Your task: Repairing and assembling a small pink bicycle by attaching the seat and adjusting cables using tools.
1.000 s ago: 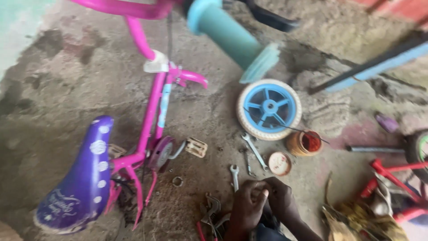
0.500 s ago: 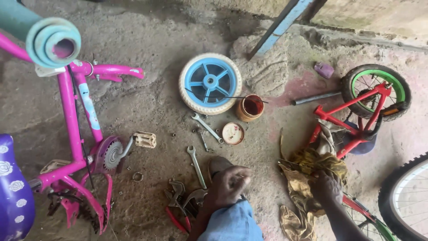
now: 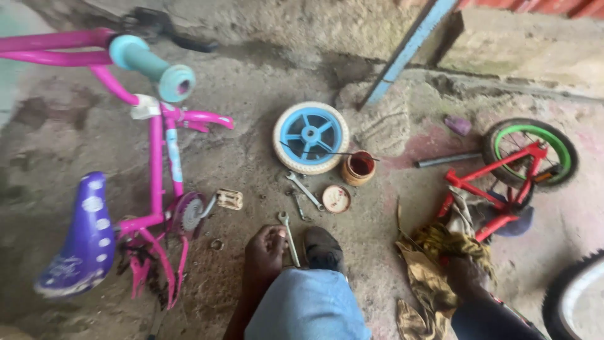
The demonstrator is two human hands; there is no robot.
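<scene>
Head view: hands low over a floor of bicycle parts

Head camera looks down at a concrete floor [image 3: 251, 94]. At far left a pink child's bicycle [image 3: 157, 170] stands with a purple saddle [image 3: 82, 239] and a teal handlebar sleeve [image 3: 151, 63]; its front end is cut off by the frame edge.

The left hand [image 3: 267, 252] hangs knuckles up, fingers curled down just beside a spanner [image 3: 289, 236] lying on the floor; whether the grip has closed on the spanner's end cannot be told. A dark shoe [image 3: 324, 249] and a blue-clad knee [image 3: 308, 308] sit right of it.

Further up lie two more spanners [image 3: 305, 189], a loose white wheel with blue spokes [image 3: 311, 136], and a small brown pot [image 3: 359, 167] holding dark reddish stuff, a thin rod resting across it. Its round lid [image 3: 336, 198] lies near.

The right hand [image 3: 465, 274] is pressed into a heap of yellowish rags [image 3: 440, 252], fingers buried, so its grip cannot be read. Beyond, a red bicycle frame [image 3: 497, 189] with a green-rimmed wheel [image 3: 531, 151] lies flat; another tyre [image 3: 576, 296] is cut off at right.
</scene>
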